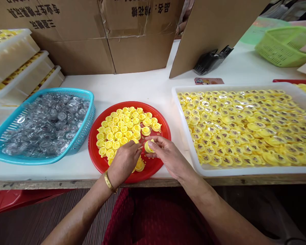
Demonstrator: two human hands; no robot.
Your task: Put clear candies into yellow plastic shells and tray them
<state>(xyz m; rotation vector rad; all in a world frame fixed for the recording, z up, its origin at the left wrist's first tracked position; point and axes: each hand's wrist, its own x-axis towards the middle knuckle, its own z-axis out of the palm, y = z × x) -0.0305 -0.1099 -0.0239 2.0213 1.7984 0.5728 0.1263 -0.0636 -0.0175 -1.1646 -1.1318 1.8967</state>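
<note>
My right hand (167,153) pinches a small round yellow plastic cup-like piece (148,146) between thumb and fingers, above the right part of a red round tray (156,172). Close to its left, my left hand (126,159) has its fingertips pressed together. What they hold, if anything, is too small to make out. Many similar yellow pieces (122,124) with small tabs sit packed side by side on the tray, face up. Tiny light crumbs are scattered on its bare red surface. My left hand covers some pieces near the front.
At left stands a turquoise basket (93,117) of clear-wrapped round pieces (62,115), before stacked white bins (20,78). A white tray (209,173) of yellow discs with dark centres lies at right. Behind are cardboard boxes (140,51), a phone (209,81), a black holder (211,61) and a green basket (283,51).
</note>
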